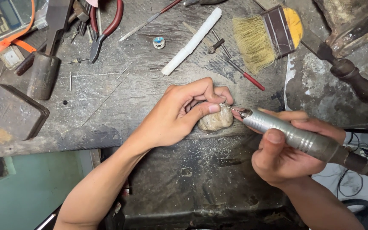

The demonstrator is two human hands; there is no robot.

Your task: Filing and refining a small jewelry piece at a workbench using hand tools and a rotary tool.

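My left hand [179, 113] pinches a small silver ring [223, 103] between thumb and fingers, resting it on a worn wooden bench peg [216, 120] at the workbench's front edge. My right hand [284, 153] grips a metal rotary handpiece [294, 137] like a pen. Its thin bit [236, 111] touches the ring from the right.
The scarred grey workbench [120, 102] carries a hammer [43, 72], a dark metal block [11, 111], red-handled pliers [105, 27], a white stick [191, 41], a bristle brush [263, 36], needle files, a small blue-topped ring [159, 42] and a wooden-handled tool [354, 76] at right.
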